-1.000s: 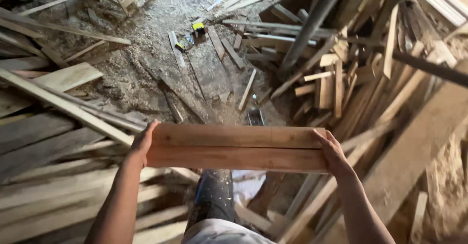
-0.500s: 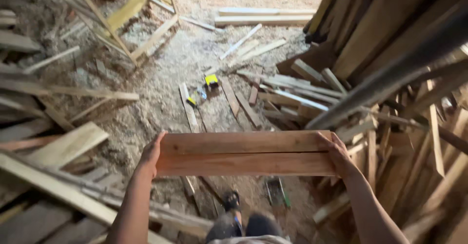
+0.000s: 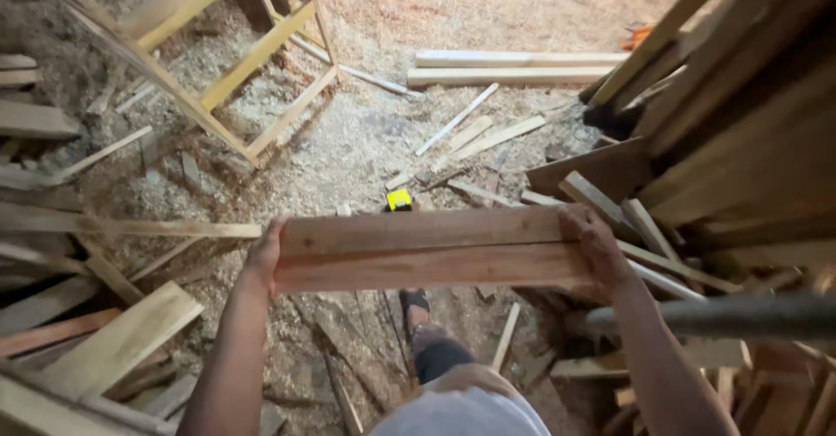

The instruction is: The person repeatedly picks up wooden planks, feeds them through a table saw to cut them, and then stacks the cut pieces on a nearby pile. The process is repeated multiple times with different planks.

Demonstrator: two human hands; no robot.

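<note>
I carry two short wooden planks [image 3: 427, 249] stacked edge to edge, held level in front of my waist. My left hand [image 3: 264, 257] clamps their left end and my right hand [image 3: 595, 249] clamps their right end. Below the planks my leg and sandalled foot [image 3: 418, 314] show on the sawdust floor. A small yellow tool [image 3: 399, 199] lies on the ground just beyond the planks' far edge.
Sawdust covers the floor. A wooden frame [image 3: 218, 61] stands at the upper left. Two long boards [image 3: 514, 67] lie ahead. Leaning timber [image 3: 731, 96] crowds the right side, loose planks [image 3: 104, 331] pile at the left, and a dark bar [image 3: 723, 316] juts in low right.
I have walked forward with the planks still in both hands. The yellow tool has come closer, and the wooden frame and the two long boards have come further into view.
</note>
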